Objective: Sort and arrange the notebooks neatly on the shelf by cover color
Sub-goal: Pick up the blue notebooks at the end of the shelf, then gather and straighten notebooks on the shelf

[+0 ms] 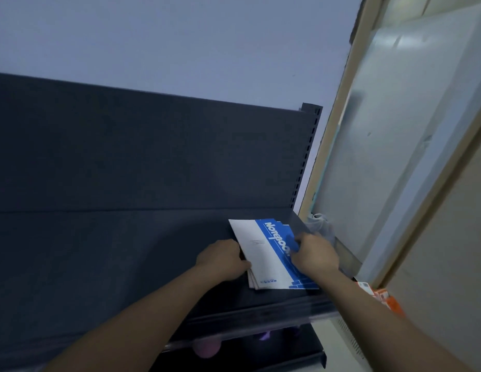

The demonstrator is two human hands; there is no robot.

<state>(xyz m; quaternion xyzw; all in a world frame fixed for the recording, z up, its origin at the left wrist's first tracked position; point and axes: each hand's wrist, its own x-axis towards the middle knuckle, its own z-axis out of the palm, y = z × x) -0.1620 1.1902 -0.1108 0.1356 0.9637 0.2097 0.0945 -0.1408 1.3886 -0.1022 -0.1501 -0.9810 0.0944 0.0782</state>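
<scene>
A tilted view looks down at a dark grey metal shelf (99,251) with a tall back panel (126,146) of the same colour, set against a pale wall (180,44). The left part of the shelf board shows only its dark surface.

Two bare forearms reach in from the bottom edge toward the right end of the shelf. The left hand (223,257) has its fingers curled round the left edge of a stack of notebooks (263,253). The stack lies flat on the shelf board, near its right end and close to the front lip. The top cover is white on the left and bright blue on the right, with the word "Notebook" in white letters running along the blue band. The edges of a few more notebooks show slightly fanned beneath it. The right hand (315,253) grips the right side of the stack, fingers bent onto the blue band. The two hands are apart, one on each side of the stack.

Below the front lip, blurred pink shapes (207,347) sit on a lower shelf.

To the right, a slotted upright (306,157) ends the shelving. Beyond it stands a frosted panel (395,130) in a light wooden frame. Near its base, past the right forearm, lies an orange and white box (381,296).
</scene>
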